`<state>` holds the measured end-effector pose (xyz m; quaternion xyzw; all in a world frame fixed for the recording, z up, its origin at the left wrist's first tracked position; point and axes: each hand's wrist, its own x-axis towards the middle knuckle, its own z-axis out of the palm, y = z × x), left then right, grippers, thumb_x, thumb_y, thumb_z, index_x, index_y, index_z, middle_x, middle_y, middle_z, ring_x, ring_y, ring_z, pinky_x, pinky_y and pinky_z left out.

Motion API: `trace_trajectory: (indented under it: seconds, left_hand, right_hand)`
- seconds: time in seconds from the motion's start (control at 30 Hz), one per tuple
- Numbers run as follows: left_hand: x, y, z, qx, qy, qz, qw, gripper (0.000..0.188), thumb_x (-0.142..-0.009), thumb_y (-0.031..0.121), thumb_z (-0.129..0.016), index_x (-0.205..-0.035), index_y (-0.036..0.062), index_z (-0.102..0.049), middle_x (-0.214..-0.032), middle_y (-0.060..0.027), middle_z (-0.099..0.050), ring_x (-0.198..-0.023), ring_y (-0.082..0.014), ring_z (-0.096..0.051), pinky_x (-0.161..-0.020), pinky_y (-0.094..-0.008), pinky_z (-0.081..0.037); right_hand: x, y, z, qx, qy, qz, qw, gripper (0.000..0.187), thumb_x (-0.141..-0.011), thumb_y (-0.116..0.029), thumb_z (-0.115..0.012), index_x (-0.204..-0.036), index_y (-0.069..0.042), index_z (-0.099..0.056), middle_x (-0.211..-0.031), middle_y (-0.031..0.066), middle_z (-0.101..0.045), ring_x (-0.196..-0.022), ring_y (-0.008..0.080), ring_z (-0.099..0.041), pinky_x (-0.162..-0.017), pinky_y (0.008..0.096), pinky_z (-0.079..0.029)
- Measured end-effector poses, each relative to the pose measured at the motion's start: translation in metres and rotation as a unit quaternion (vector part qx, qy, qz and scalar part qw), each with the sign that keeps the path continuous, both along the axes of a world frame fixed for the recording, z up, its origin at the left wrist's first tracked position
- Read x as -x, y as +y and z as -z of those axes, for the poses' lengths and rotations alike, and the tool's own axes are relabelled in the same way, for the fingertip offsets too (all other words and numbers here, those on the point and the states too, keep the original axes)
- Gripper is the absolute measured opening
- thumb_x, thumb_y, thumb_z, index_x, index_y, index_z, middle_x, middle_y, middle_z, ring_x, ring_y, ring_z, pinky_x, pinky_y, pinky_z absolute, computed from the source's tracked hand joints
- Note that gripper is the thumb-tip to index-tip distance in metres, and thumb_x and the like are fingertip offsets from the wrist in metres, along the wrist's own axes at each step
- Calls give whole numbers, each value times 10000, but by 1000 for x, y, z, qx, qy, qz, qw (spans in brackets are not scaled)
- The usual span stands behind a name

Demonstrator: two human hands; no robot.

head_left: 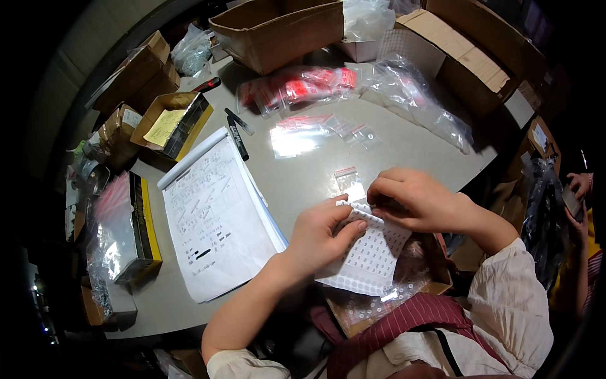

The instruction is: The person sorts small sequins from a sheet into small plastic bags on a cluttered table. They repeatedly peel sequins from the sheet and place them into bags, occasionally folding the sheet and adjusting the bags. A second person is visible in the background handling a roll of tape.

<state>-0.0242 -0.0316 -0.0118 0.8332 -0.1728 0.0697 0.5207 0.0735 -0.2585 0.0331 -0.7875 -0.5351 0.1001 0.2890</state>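
Note:
My left hand [319,239] grips a white sheet of small round printed stickers [375,252], thumb on top, near its upper left edge. The sheet's top edge is bent over. My right hand [420,201] is closed in a pinch at that top edge; its fingertips are partly hidden, and I cannot make out whether a sticker is between them. Just beyond the sheet, a small clear zip bag [347,179] with a red strip lies on the table. Under the sheet, close to my body, a cardboard box [442,278] holds small bags with round white labels.
An open notepad [214,234] with handwriting lies at left, with a black marker [237,140] beside it. Farther off are loose zip bags [297,136], red-striped bag bundles [300,88] and cardboard boxes [278,35]. Another person's hands [577,196] show at far right.

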Motion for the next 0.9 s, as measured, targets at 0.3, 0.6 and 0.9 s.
trace_trajectory:
  seconds: [0.3,0.6,0.9]
  left_hand:
    - [0,-1,-3,34,7,-3,999,220,-897,128,-719,-771,-25,-623,-598,-180,-471,-625,-375,-541,-1085,-462,-500]
    - [1,-2,3,-12,-81,-5,997,195,-877,149,-728,-789,8,-626,-678,-186,-561,-768,-420,-628,-1080,-479,-498]
    - [2,2,17,-75,-106,22,991,174,-859,177,-762,-950,46,-693,-952,-161,-656,-962,-409,-650,-987,-478,-526]
  right_hand:
    - [-3,-3,3,-44,-115,-99,987,266,-760,3,-687,-1015,-46,-631,-963,112,-623,-912,302,-628,-735,396,-521]
    - [-135,28,-7,108,82,51,989,281,-864,-211,-673,-989,41,-681,-822,179,-687,-765,264,-662,-719,387,-518]
    - [-127,36,8,167,-157,140,963,297,-860,-239,-722,-994,14,-643,-853,210,-675,-848,393,-670,-742,451,-522]
